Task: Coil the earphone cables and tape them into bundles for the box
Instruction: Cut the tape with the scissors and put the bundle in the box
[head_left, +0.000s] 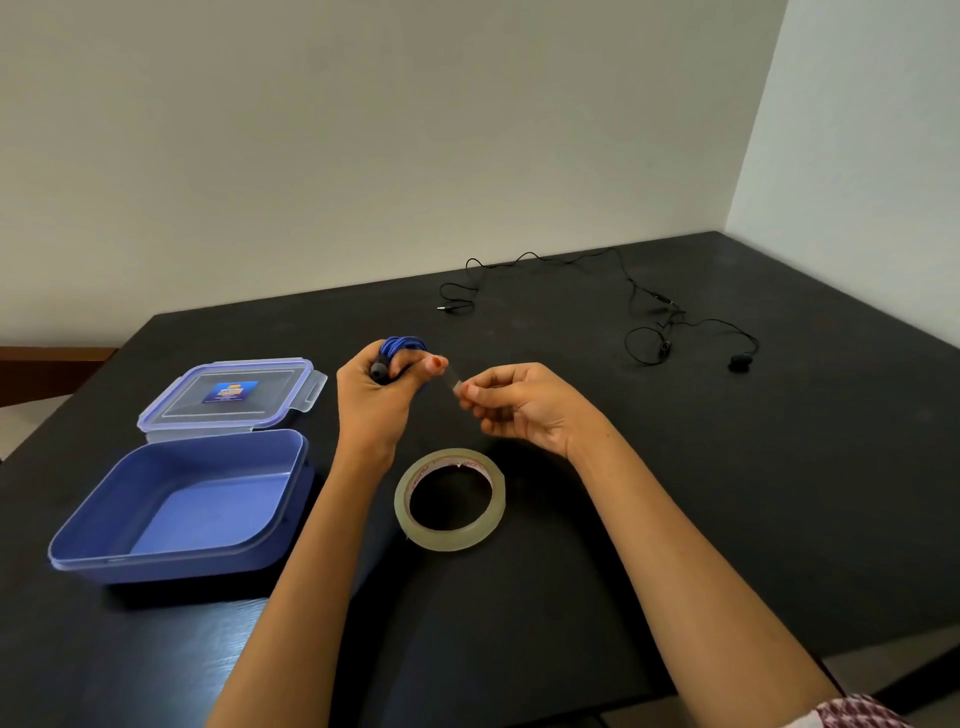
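My left hand (375, 402) grips a coiled blue earphone cable (401, 345), its dark earbud showing between my fingers. My right hand (524, 405) pinches a short strip of clear tape (453, 378) that stretches toward my left thumb. A roll of clear tape (450, 500) lies flat on the black table (727, 493) just below both hands. A black earphone cable (644, 306) lies loose and uncoiled at the back right. The open blue box (182, 506) stands at the left.
The box's clear lid (228, 396) with blue rim lies behind the box. Walls meet behind the table at the right corner. The table's front edge runs close to my right forearm.
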